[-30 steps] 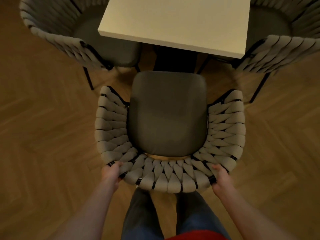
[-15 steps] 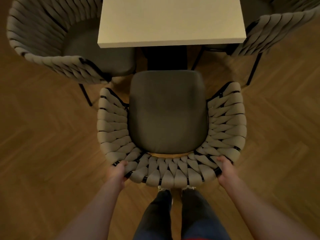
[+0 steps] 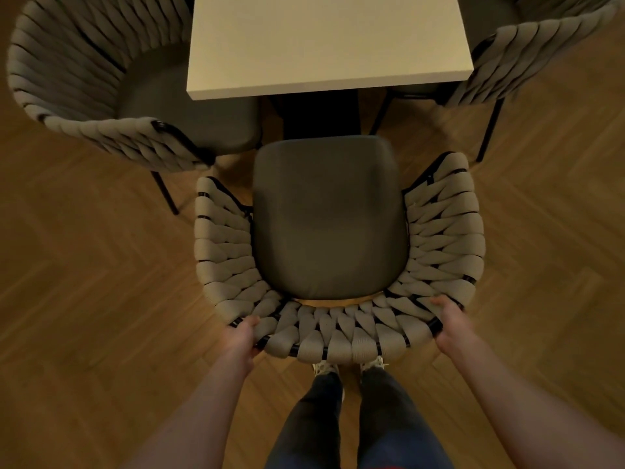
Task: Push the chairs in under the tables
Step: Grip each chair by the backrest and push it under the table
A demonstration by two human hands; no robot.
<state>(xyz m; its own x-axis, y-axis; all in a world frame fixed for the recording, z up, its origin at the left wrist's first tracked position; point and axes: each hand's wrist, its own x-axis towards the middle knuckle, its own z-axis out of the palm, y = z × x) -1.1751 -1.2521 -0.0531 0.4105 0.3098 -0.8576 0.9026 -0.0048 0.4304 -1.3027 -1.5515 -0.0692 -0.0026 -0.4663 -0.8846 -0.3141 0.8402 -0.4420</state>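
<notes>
A chair (image 3: pixel 329 218) with a dark grey seat cushion and a curved back of woven beige rope stands right below me, its front facing a square white table (image 3: pixel 324 42). The seat's front edge stops just short of the table's near edge, in front of the dark table base. My left hand (image 3: pixel 241 338) grips the back rim at its left rear corner. My right hand (image 3: pixel 449 321) grips the rim at the right rear corner. My two legs stand directly behind the chair back.
A second woven chair (image 3: pixel 101 93) stands at the table's left side, its seat partly under the top and its near leg close to my chair's left arm. A third woven chair (image 3: pixel 527 45) sits at the right side. Herringbone wood floor (image 3: pixel 84 299) lies all around.
The chair has slid away from my body toward the table, and my feet now show behind its back. The view has squared up with the table. Both hands kept their grip.
</notes>
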